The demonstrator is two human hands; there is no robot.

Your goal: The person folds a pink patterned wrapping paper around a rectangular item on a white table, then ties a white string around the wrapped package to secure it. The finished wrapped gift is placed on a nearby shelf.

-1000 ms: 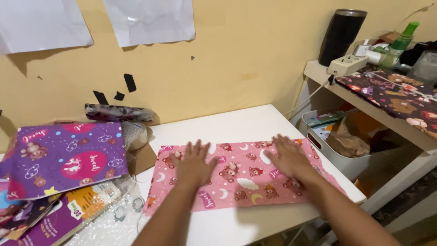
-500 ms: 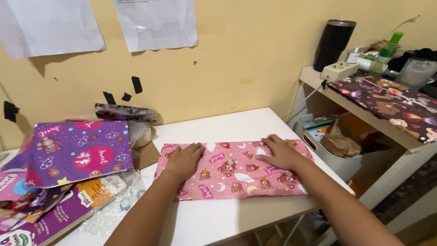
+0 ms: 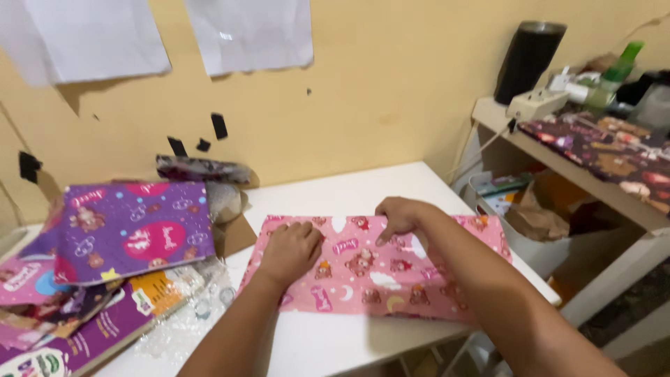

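Pink wrap [image 3: 370,276] lying on bench [image 3: 349,188]; left hand [image 3: 292,248] pressing flat, right hand [image 3: 399,215] pinching its top edge.

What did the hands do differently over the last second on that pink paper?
The right hand slid leftward along the pink patterned paper toward its middle and far edge, fingers curling down. The left hand went from spread fingers to a loose fist, pressing. The paper stayed flat on the white table; the purple pile is untouched.
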